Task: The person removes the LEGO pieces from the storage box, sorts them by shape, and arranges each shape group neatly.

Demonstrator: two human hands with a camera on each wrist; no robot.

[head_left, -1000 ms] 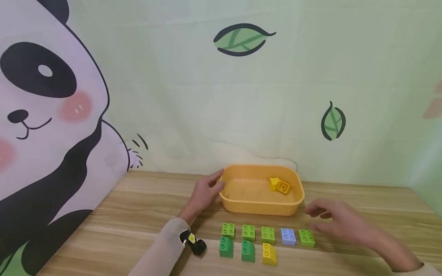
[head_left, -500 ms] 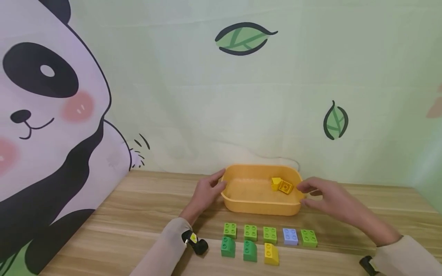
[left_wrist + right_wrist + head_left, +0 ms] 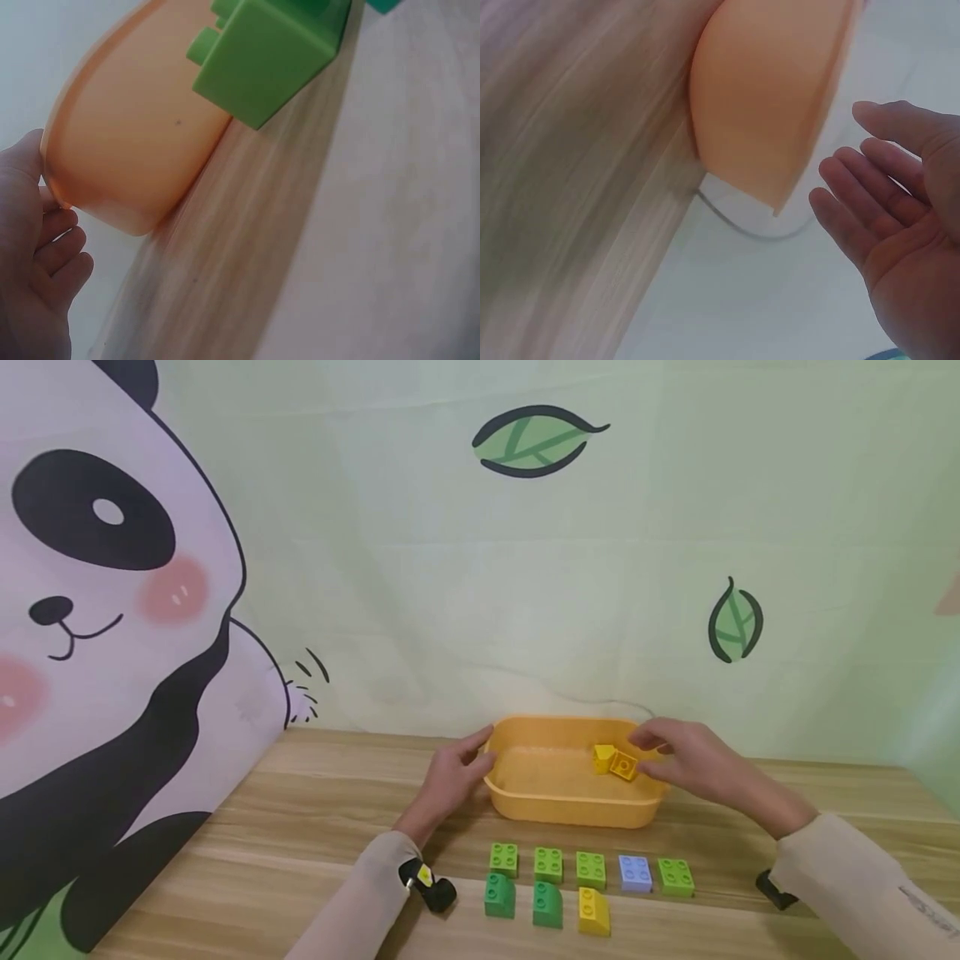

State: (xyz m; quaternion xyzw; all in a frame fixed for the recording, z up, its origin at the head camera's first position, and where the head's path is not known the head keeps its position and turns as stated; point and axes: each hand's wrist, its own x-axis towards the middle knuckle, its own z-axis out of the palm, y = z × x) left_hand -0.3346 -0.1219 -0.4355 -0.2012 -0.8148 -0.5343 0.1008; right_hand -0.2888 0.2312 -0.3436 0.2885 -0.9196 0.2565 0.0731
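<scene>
An orange plastic bin [image 3: 573, 810] stands on the table against the backdrop. My left hand [image 3: 447, 777] holds its left end, thumb at the rim and fingers along the outside; the left wrist view shows this hand [image 3: 37, 247] at the bin wall [image 3: 127, 142]. Two yellow toy bricks, a sloped one [image 3: 603, 758] and an overturned one [image 3: 624, 766], lie inside at the right. My right hand [image 3: 693, 764] hovers over the bin's right end, fingers loosely bent beside the overturned brick. In the right wrist view this hand [image 3: 907, 217] holds nothing.
In front of the bin runs a row of lime-green bricks [image 3: 548, 865] with one light-blue brick [image 3: 635, 873]. Closer in sit two dark green curved bricks [image 3: 500, 895] and a yellow sloped brick [image 3: 594, 912]. A panda-printed backdrop [image 3: 420, 568] rises behind the table [image 3: 300, 827].
My right hand has moved left and up from beside the bin to above its right end. The left hand stays at the bin's left end. The bricks have not moved.
</scene>
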